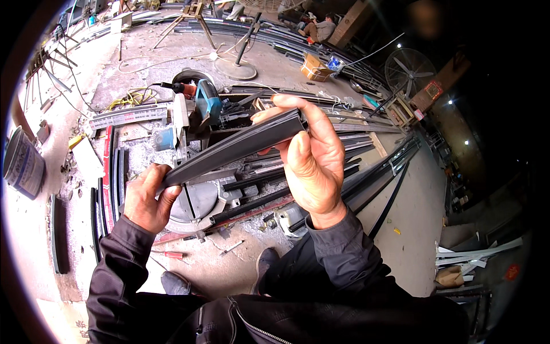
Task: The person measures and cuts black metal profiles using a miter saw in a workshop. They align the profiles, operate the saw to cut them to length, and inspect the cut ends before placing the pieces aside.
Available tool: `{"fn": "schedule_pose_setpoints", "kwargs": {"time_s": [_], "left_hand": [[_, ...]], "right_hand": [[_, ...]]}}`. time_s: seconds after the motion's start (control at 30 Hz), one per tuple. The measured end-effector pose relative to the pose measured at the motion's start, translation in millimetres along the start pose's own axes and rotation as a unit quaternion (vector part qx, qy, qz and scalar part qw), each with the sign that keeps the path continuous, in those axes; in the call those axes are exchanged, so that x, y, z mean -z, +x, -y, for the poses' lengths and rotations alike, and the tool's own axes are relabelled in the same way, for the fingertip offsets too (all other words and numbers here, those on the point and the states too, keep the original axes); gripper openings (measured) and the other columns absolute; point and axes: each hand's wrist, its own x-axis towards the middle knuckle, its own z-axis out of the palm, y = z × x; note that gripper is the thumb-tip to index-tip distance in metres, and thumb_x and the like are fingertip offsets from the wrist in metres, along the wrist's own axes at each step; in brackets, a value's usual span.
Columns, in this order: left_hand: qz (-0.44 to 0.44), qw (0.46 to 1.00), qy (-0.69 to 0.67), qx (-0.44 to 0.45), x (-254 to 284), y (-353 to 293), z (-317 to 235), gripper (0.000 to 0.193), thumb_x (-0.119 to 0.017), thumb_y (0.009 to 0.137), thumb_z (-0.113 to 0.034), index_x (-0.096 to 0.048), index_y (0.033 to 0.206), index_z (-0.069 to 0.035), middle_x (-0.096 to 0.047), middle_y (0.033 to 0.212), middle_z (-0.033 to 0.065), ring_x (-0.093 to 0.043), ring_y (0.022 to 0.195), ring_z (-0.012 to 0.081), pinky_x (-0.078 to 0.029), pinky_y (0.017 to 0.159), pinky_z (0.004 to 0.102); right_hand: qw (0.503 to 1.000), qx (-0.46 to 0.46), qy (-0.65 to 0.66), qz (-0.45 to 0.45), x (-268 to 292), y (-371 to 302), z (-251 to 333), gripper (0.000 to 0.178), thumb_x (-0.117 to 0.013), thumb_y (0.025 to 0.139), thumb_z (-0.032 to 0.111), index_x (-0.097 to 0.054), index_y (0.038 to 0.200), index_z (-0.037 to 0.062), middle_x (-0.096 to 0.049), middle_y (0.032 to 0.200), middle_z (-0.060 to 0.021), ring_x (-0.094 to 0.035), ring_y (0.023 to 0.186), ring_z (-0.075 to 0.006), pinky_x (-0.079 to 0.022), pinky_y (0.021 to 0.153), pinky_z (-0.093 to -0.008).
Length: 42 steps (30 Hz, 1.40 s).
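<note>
Between my two hands is a short length of dark grey metal profile, grooved along its upper side and tilted up toward the right. My left hand grips its lower left end, thumb and fingers closed round it. At the raised right end, my right hand has the thumb on the near side and fingers behind and over the top. Beneath the profile stands a mitre saw with a blue motor housing and a round grey turntable. The profile hides part of the saw.
Cut dark profiles lie right of the saw, more to its left. A white bucket stands far left. A red-handled screwdriver lies near my shoes. Farther off are a cardboard box, a fan and a seated person.
</note>
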Motion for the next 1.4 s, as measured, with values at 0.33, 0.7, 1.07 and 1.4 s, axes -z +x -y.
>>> {"fn": "schedule_pose_setpoints", "kwargs": {"time_s": [0.33,0.7,1.07,1.4], "left_hand": [[-0.039,0.997,0.065,-0.025,3.4,-0.3,-2.8,0.037,-0.072,0.093,-0.029,-0.06,0.11,0.002,-0.06,0.09,0.0181,-0.063,0.081,0.0407,-0.051,0.072,0.0459],[-0.017,0.995,0.086,-0.038,6.1,-1.9,1.1,0.036,-0.067,0.097,-0.025,-0.057,0.115,0.004,-0.06,0.094,0.0209,-0.063,0.082,0.0409,-0.051,0.075,0.0444],[-0.02,0.992,0.107,-0.066,8.8,-2.2,-0.6,0.036,-0.069,0.094,-0.024,-0.057,0.114,0.004,-0.06,0.094,0.0206,-0.062,0.082,0.0405,-0.051,0.074,0.0448],[-0.019,0.988,0.129,-0.081,11.3,0.2,-3.2,0.035,-0.072,0.086,-0.016,-0.058,0.112,0.003,-0.06,0.095,0.0192,-0.061,0.083,0.0398,-0.05,0.076,0.0447]], "right_hand": [[0.999,-0.023,0.035,0.016,8.4,-8.0,0.0,0.065,-0.063,0.102,0.039,-0.044,0.147,-0.0038,-0.063,0.129,-0.0227,-0.063,0.116,-0.0259,-0.052,0.094,-0.0386],[0.995,-0.03,0.092,0.005,7.4,-13.8,1.0,0.059,-0.063,0.101,0.041,-0.049,0.139,-0.0024,-0.063,0.129,-0.0233,-0.059,0.124,-0.0321,-0.053,0.094,-0.0438],[0.994,-0.019,0.105,-0.001,6.4,-15.7,2.0,0.041,-0.057,0.104,0.036,-0.06,0.119,-0.001,-0.064,0.117,-0.0217,-0.06,0.117,-0.0316,-0.046,0.105,-0.0467],[0.991,-0.033,0.126,-0.005,11.0,-18.8,0.7,0.034,-0.055,0.105,0.033,-0.062,0.109,0.0001,-0.065,0.111,-0.0217,-0.06,0.107,-0.0288,-0.053,0.084,-0.0427]]}}
